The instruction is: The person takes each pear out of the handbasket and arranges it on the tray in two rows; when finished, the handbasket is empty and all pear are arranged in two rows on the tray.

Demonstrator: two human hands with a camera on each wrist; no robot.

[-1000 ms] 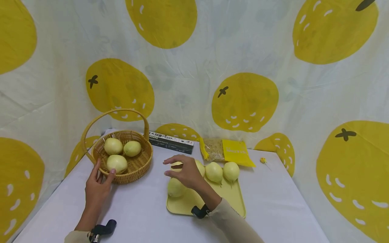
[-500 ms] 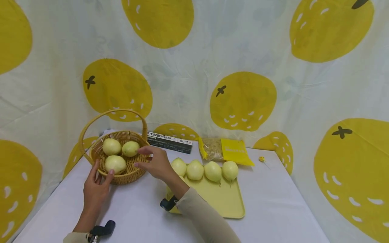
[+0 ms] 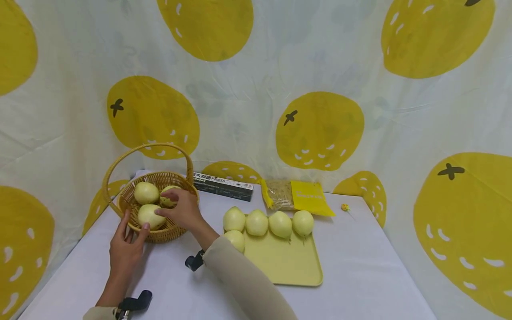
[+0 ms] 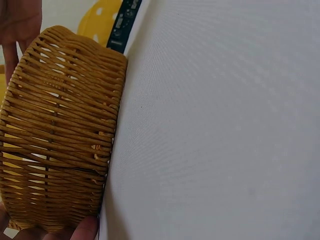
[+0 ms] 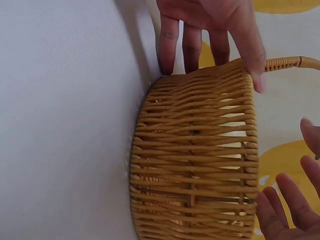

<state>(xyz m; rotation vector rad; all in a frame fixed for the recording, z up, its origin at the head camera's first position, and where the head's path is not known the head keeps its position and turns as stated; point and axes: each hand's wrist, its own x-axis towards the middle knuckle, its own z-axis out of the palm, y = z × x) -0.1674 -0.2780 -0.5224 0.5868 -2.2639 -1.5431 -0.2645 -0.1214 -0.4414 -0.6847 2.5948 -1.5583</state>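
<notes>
A round wicker basket (image 3: 172,233) with a tall handle stands at the table's left, also seen from the side in the left wrist view. In it lie three pale pears: a back-left pear (image 3: 146,193), a front pear (image 3: 150,216) and one at the right, partly behind my right hand. My left hand (image 3: 126,249) grips the basket's near-left rim, thumb on the edge and fingers along the outer wall. My right hand (image 3: 185,210) hovers over the basket's right side, thumb and fingers spread apart, holding nothing. Its thumb tip is near the front pear; contact is unclear.
Right of the basket, a yellow tray (image 3: 280,266) carries several pears (image 3: 257,222). Behind stand a dark pasta box (image 3: 224,186) and a yellow bag (image 3: 298,197). A small yellow flower-like pick (image 3: 345,207) lies at the right. A fruit-print curtain (image 3: 240,111) closes the back.
My right hand has moved left, from above the tray to over the basket, with nothing in it. My left hand has stayed on the rim.
</notes>
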